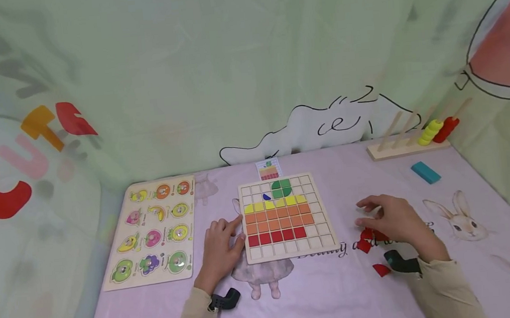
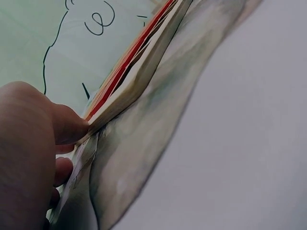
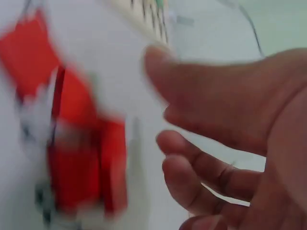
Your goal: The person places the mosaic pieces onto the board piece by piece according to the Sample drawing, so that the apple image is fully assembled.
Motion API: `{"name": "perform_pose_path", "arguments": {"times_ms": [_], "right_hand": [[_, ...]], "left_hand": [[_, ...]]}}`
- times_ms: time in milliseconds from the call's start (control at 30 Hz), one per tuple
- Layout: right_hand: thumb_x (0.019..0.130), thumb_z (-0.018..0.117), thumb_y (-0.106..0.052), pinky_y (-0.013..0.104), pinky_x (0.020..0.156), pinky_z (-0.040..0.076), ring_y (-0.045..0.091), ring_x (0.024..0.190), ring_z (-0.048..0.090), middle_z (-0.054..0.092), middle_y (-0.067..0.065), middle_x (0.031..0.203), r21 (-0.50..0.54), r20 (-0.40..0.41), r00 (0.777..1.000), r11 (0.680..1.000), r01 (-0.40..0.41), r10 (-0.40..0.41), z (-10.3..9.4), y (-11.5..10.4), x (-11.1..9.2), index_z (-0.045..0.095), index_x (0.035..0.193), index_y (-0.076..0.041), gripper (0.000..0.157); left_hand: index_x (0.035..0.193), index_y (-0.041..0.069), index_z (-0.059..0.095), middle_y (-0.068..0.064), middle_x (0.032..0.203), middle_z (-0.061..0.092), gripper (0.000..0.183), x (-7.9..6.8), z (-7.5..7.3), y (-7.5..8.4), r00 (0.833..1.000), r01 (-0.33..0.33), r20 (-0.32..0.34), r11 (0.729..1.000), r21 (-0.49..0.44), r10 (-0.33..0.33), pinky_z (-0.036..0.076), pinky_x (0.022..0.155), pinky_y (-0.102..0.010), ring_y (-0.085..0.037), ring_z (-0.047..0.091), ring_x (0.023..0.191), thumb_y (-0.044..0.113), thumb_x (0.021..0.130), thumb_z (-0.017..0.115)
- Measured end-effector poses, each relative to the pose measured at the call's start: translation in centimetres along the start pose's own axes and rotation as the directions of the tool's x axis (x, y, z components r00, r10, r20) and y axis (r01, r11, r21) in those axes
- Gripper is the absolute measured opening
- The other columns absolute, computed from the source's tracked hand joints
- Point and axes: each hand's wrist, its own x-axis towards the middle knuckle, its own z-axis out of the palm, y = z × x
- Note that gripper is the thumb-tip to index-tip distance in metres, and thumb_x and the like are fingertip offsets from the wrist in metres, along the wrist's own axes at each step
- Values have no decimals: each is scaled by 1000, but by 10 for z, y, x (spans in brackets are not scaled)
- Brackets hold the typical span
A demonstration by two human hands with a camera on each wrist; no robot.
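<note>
My left hand (image 1: 221, 251) rests at the left edge of a wooden grid board (image 1: 262, 252), its thumb and index finger touching the rim. The left wrist view has the thumb (image 2: 72, 125) against the board's side (image 2: 129, 96). Rows of red, orange and yellow tiles lie in the grid, with green pieces (image 1: 282, 188) and a small blue piece (image 1: 266, 196) above them. Right of the board my right hand (image 1: 392, 218) hovers beside loose red pieces (image 1: 364, 245), its fingers relaxed and holding nothing. Those red pieces (image 3: 76, 177) look blurred in the right wrist view.
A small pattern card (image 1: 268, 169) lies behind the board. To the left is a fruit puzzle board (image 1: 153, 232). At the back right stand a wooden peg rack (image 1: 387, 152) with yellow and red beads and a teal block (image 1: 426, 172). Another red piece (image 1: 381, 269) lies nearer.
</note>
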Motion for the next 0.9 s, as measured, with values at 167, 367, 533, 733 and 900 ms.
{"name": "perform_pose_path", "arguments": {"times_ms": [167, 367, 533, 733, 900], "right_hand": [[84, 89, -15, 36, 64, 56, 30, 89, 62, 69, 21, 105, -44, 77, 996, 999, -32, 35, -7, 25, -4, 71, 120, 2, 44], [83, 89, -11, 36, 64, 55, 25, 84, 60, 67, 12, 93, -41, 75, 997, 999, -9, 12, 0, 29, -2, 69, 106, -1, 32], [84, 87, -10, 33, 61, 54, 23, 80, 59, 66, 9, 89, -25, 50, 998, 999, 24, -23, 1, 27, 0, 66, 102, -3, 28], [90, 82, -14, 28, 56, 49, 20, 74, 57, 66, 7, 87, 97, -24, 996, 991, 90, -88, 5, 19, 5, 66, 119, -5, 34], [96, 77, -19, 28, 57, 48, 19, 72, 58, 67, 8, 85, 257, -23, 995, 961, 102, -99, 16, 3, 10, 71, 124, -11, 30]], "left_hand": [[142, 13, 69, 2, 88, 54, 49, 0, -1, -1, 1000, 3, 6, 1000, -1, -3, 33, 78, -33, -15, 40, 84, 22, 94, 73], [141, 12, 69, 2, 88, 54, 48, 0, -2, -2, 1000, -12, -13, 1000, 3, 12, 33, 77, -33, -14, 40, 83, 21, 94, 73], [142, 11, 69, 3, 87, 54, 48, 1, -1, -2, 1000, -23, -20, 1000, 3, 23, 33, 77, -33, -14, 40, 83, 20, 94, 73], [141, 11, 70, 1, 87, 55, 49, 1, 1, -2, 999, -35, -27, 999, 8, 36, 35, 77, -34, -13, 40, 83, 20, 92, 74], [142, 11, 69, 1, 88, 55, 50, 1, 0, -2, 999, -33, -18, 999, 8, 34, 35, 78, -35, -13, 40, 84, 21, 93, 74]]}}
